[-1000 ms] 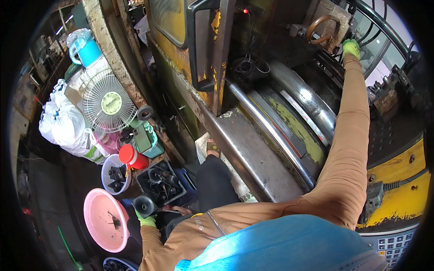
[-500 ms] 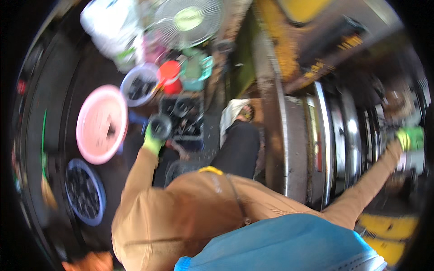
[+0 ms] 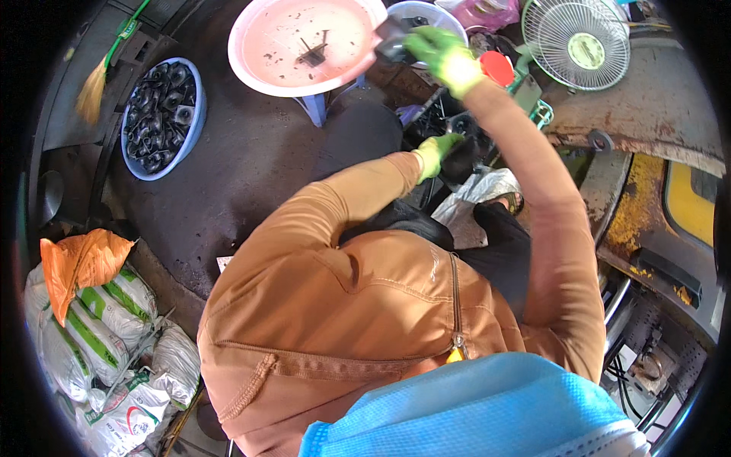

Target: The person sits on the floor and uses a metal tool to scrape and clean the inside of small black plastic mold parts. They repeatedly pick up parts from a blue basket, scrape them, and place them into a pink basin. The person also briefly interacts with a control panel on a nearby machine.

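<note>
Both of my hands wear yellow-green gloves. My right hand (image 3: 445,57) is raised beside the rim of a pink basin (image 3: 255,46), its fingers closed on a dark, blurred black part (image 3: 392,43). Lower down, above my lap, my left hand (image 3: 437,156) grips a black cone-shaped part (image 3: 459,161). More black parts (image 3: 435,114) lie between my two hands, partly hidden by the right arm. A few dark scraps and a thin black piece (image 3: 312,55) rest in the pink basin.
At the left stands a blue basin (image 3: 196,126) full of black parts. Behind my right hand are a pale bucket (image 3: 454,21), a red container (image 3: 496,68) and a fan (image 3: 576,46). Sacks (image 3: 99,343) lie lower left, a broom (image 3: 93,91) upper left. Yellow machinery (image 3: 643,198) is at right.
My view and body have turned left. My right hand has come from the machine at far right over to the pink basin and now holds a black part. My left hand still holds a black part.
</note>
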A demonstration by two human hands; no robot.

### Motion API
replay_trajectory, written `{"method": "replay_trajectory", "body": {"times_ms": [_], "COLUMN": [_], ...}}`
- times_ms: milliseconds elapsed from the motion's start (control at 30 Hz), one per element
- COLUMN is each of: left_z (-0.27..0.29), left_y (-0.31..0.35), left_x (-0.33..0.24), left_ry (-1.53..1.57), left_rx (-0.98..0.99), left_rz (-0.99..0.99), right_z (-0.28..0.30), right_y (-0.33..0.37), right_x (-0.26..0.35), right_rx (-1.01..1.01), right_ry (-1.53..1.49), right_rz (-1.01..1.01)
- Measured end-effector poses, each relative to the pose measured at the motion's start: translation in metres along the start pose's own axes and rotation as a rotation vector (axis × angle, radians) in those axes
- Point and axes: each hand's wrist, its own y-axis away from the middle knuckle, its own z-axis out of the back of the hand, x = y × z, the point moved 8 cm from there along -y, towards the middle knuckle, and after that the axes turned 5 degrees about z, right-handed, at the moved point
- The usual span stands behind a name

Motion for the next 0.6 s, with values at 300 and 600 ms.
{"method": "replay_trajectory", "body": {"times_ms": [300,600], "left_z": [-0.023,-0.024], "left_y": [-0.011,0.019], "left_x": [-0.025,-0.032], "left_ry": [-1.316,-0.548], "left_rx": [-0.028,0.151], "left_rz": [-0.388,-0.247], "right_z": [-0.236,0.128], "right_y": [-0.112,0.162], "right_x": [-0.081,-0.021], "right_rx": [0.548,-0.917], "right_ry": [0.077,-0.303], "right_rz": [-0.401,-0.455]}}
